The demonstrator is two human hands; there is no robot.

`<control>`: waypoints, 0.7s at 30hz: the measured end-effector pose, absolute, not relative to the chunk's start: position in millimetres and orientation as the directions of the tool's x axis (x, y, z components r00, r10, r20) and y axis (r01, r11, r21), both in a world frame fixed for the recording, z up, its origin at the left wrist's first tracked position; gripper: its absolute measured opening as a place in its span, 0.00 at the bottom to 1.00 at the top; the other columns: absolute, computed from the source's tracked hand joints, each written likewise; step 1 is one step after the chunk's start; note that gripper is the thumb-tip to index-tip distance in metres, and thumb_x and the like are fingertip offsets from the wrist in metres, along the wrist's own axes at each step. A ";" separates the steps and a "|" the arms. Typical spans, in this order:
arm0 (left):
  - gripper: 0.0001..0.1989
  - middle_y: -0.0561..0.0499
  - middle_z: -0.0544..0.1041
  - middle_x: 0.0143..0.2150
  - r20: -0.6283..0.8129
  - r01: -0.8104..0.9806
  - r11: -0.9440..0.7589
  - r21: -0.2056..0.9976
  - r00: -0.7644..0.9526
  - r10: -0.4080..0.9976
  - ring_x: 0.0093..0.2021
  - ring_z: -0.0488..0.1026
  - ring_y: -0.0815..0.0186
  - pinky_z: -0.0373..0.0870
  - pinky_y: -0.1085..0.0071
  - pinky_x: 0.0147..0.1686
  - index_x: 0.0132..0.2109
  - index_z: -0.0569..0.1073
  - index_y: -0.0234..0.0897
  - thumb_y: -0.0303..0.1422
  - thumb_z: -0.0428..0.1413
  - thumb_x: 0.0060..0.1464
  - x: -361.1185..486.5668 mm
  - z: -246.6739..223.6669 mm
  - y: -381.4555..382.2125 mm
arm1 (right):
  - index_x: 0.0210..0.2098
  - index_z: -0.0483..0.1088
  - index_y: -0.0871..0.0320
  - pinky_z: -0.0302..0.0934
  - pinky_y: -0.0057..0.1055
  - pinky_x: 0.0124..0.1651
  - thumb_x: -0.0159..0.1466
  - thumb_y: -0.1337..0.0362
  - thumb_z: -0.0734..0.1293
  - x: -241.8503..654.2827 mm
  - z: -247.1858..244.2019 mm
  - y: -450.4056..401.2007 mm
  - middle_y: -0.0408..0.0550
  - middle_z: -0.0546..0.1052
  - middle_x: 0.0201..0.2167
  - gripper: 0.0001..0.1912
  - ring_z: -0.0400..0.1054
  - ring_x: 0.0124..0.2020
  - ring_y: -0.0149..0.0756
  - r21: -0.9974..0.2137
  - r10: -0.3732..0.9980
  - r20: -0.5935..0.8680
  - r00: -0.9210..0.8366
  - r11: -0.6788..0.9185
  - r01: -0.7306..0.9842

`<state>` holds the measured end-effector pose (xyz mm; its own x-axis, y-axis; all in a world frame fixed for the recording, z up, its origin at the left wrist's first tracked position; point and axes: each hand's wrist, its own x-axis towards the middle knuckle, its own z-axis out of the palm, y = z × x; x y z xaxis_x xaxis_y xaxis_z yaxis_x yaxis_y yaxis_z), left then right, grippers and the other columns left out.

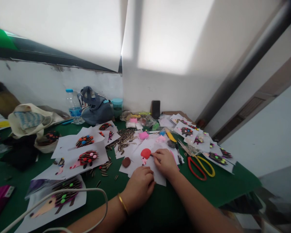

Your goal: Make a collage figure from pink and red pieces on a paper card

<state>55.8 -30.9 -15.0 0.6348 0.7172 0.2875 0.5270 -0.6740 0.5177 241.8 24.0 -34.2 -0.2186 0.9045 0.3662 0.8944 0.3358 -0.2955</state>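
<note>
On a white sheet of paper (138,150) lies a clay hedgehog figure with a red clay body (145,153) and a pink face (144,160). My right hand (165,162) is at the body's right edge, its fingertips pinching a small dark piece that looks like a sunflower seed (152,155). Just below the face, my left hand (141,183) rests on the paper's lower edge. Its fingers are curled inward, hiding whatever they may hold. A brown clay lump (126,162) sits left of the figure. Loose sunflower seeds (124,138) are heaped behind it.
Finished-looking hedgehog pictures (87,158) lie at left, more (186,131) at right. Scissors (196,165) with red and yellow handles lie right of my right hand. A white cable (104,191) crosses the lower left. A bottle (74,108) and bag (95,108) stand behind.
</note>
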 end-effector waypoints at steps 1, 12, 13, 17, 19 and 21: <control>0.04 0.47 0.78 0.41 0.285 0.526 -0.674 0.518 0.637 0.716 0.46 0.72 0.59 0.67 0.59 0.52 0.33 0.74 0.37 0.25 0.56 0.54 55.7 -14.7 -30.9 | 0.47 0.77 0.49 0.57 0.36 0.49 0.62 0.67 0.64 240.8 -32.8 22.6 0.48 0.77 0.41 0.16 0.66 0.44 0.41 -0.282 0.904 0.356 -0.235 0.344 0.896; 0.03 0.47 0.78 0.41 0.299 0.520 -0.677 0.520 0.632 0.715 0.46 0.72 0.59 0.66 0.59 0.54 0.34 0.74 0.37 0.25 0.56 0.53 55.1 -17.6 -30.3 | 0.51 0.75 0.48 0.56 0.40 0.53 0.64 0.64 0.64 244.7 -22.5 16.2 0.49 0.75 0.48 0.17 0.64 0.48 0.44 -0.205 0.882 0.369 -0.292 0.384 0.900; 0.03 0.47 0.78 0.41 0.297 0.520 -0.677 0.521 0.633 0.715 0.46 0.72 0.59 0.67 0.59 0.53 0.34 0.74 0.37 0.25 0.56 0.54 55.0 -17.7 -30.4 | 0.50 0.75 0.47 0.55 0.40 0.53 0.64 0.63 0.64 244.5 -21.3 15.2 0.49 0.75 0.49 0.16 0.63 0.49 0.44 -0.188 0.883 0.360 -0.301 0.385 0.904; 0.03 0.48 0.78 0.41 0.296 0.527 -0.673 0.519 0.628 0.720 0.46 0.72 0.59 0.67 0.59 0.53 0.34 0.74 0.37 0.26 0.56 0.54 54.9 -18.0 -30.6 | 0.47 0.76 0.45 0.55 0.43 0.52 0.64 0.61 0.65 242.6 -17.7 11.7 0.47 0.74 0.51 0.14 0.62 0.51 0.46 -0.141 0.897 0.321 -0.303 0.362 0.921; 0.03 0.48 0.78 0.41 0.292 0.530 -0.671 0.519 0.628 0.722 0.46 0.72 0.59 0.67 0.59 0.53 0.34 0.74 0.37 0.25 0.56 0.54 55.1 -17.6 -30.8 | 0.47 0.77 0.46 0.55 0.43 0.52 0.65 0.61 0.64 242.6 -17.4 11.1 0.48 0.74 0.51 0.13 0.62 0.51 0.46 -0.135 0.897 0.323 -0.302 0.359 0.923; 0.03 0.48 0.78 0.41 0.289 0.530 -0.671 0.519 0.630 0.721 0.46 0.72 0.59 0.67 0.59 0.53 0.33 0.74 0.37 0.25 0.56 0.54 55.3 -17.0 -30.9 | 0.47 0.77 0.47 0.56 0.42 0.52 0.65 0.62 0.64 243.2 -18.0 11.5 0.48 0.74 0.51 0.14 0.62 0.50 0.45 -0.139 0.887 0.342 -0.311 0.375 0.917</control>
<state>55.3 -30.9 -17.0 0.6296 0.7212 0.2890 0.5302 -0.6707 0.5187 243.2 11.5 -18.0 -0.3106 0.8868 0.3421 0.9167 0.3747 -0.1390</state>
